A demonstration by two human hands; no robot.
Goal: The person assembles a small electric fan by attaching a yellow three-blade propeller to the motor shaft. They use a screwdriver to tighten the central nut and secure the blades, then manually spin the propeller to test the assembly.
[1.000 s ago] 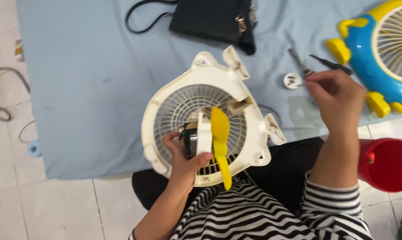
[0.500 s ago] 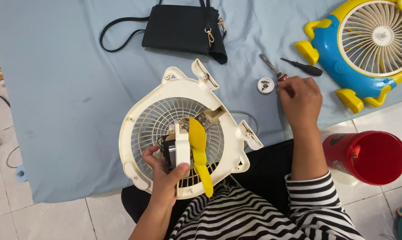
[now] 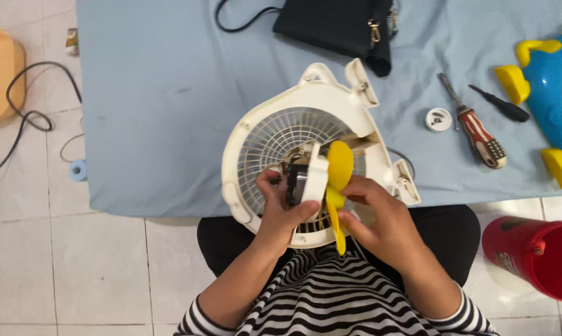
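Left hand (image 3: 281,208), fingers curled, gripping the white motor mount with its dark motor block (image 3: 306,180) at the centre of the cream plastic fan housing with a round grille (image 3: 265,140); the thumb lies across the mount's lower edge. Right hand (image 3: 377,218), fingers pressed together and half closed, pinching the yellow plastic fan blade (image 3: 339,180) that stands edge-on just right of the mount. The housing is tilted up over the person's lap, its upper part resting over the near edge of the light-blue cloth (image 3: 156,112) spread on the tiled floor (image 3: 63,267).

On the cloth to the right, well apart from both hands: a screwdriver with a red and white striped handle (image 3: 477,134), a slim black-handled screwdriver (image 3: 501,104) beside it, and a small white round cap (image 3: 438,119) just left of the two. A blue and yellow fan front (image 3: 551,93) lies at the right edge. A black handbag with strap (image 3: 337,25) lies at the top. A red plastic bucket (image 3: 536,255) stands on the floor at lower right; a dark cable (image 3: 32,115) lies at left.
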